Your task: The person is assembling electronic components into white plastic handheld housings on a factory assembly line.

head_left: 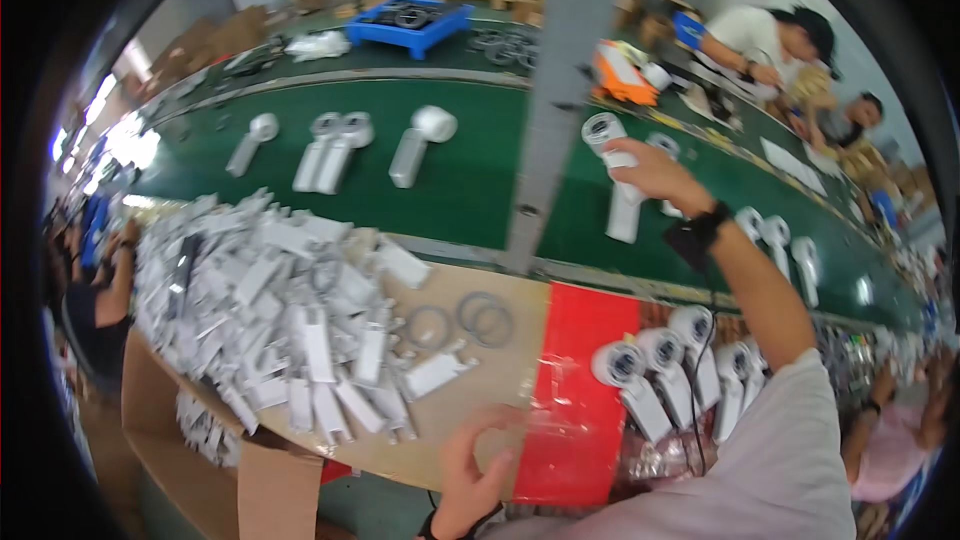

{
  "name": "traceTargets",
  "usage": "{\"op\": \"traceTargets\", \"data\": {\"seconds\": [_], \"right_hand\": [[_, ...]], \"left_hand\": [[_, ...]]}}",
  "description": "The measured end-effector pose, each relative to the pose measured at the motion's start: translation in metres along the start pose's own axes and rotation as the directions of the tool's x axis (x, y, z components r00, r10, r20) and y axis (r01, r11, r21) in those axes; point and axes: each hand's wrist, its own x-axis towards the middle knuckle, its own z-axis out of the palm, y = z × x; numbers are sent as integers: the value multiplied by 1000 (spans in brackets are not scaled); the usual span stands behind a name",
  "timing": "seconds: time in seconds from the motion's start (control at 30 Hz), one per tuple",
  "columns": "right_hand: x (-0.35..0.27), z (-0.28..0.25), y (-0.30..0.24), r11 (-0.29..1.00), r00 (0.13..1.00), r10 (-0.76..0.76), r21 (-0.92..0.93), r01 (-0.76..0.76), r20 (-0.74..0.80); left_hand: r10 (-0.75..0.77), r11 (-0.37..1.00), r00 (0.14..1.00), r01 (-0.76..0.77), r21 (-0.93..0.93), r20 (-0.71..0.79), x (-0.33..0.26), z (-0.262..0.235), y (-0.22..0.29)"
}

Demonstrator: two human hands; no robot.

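Observation:
Out over the green conveyor belt (470, 130), my right hand (655, 175) is closed around the neck of a white round-headed device (622, 215) with a flat handle. Another white round-headed device (662, 143) lies partly hidden behind that hand. My left hand (475, 475) is low over the tan worktop (480, 380), beside a red sheet (578, 395). Its fingers are apart, blurred by motion, and nothing shows in them. Grey rings (428, 327) lie beyond it, near a big pile of white plastic handle shells (290, 290). Several similar devices (660, 350) stand to the right of the red sheet.
More devices (335, 150) lie along the belt. A grey post (560, 110) rises between belt and worktop. A cardboard box (170, 430) is at the lower left. Beyond the belt are a blue crate (408, 28) and a co-worker (775, 45). A thin black cable (695, 395) hangs by my right arm.

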Motion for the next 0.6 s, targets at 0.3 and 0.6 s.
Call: {"op": "traceTargets", "data": {"seconds": [0.3, 0.6], "right_hand": [[-350, -4, -137, 947, 872, -60, 304, -104, 486], [-380, -91, -35, 947, 948, 174, 217, -235, 267]], "left_hand": [[-17, 983, 972, 60, -176, 234, 10, 120, 4], [-148, 861, 934, 284, -422, 326, 4, 174, -2]]}}
